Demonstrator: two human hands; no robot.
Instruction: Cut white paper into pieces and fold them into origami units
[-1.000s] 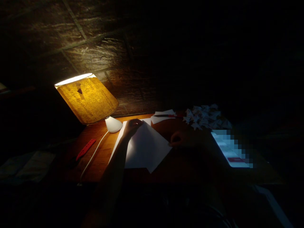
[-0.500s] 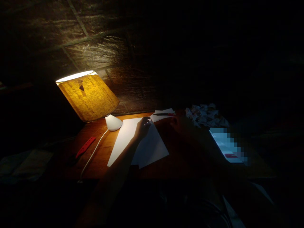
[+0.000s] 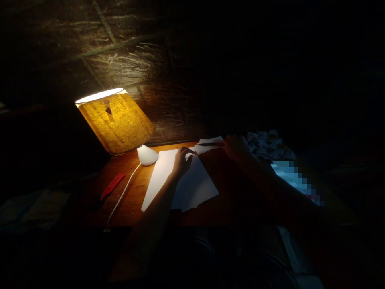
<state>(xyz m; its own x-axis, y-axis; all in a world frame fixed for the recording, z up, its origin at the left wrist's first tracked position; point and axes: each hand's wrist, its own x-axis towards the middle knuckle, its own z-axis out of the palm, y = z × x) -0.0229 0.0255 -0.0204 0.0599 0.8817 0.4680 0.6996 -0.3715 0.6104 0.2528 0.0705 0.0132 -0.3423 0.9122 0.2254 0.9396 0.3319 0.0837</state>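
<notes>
My left hand point(image 3: 182, 160) rests on white sheets of paper point(image 3: 198, 186), its thumb and fingers apart. Beyond it, smaller white pieces of paper point(image 3: 206, 150) lie near the wall, and a slim dark knife point(image 3: 207, 144) with a reddish handle end lies across them. In dim light, my right hand point(image 3: 236, 146) has its fingers closed at the knife's handle end; the fingertips are hard to make out. Crumpled paper scraps point(image 3: 270, 146) sit just right of this hand.
A lit lamp with a yellow printed shade point(image 3: 117, 122) stands at the left on a white base point(image 3: 147, 155). Its white cord point(image 3: 123, 196) runs to the front edge. A red tool point(image 3: 112, 186) lies beside the cord. A bright screen-like panel point(image 3: 293, 178), partly blurred out, is at right.
My right hand has moved up and outward to the knife's handle end. My left hand stays on the paper, its thumb and fingers spread wider. The whole view has shifted slightly.
</notes>
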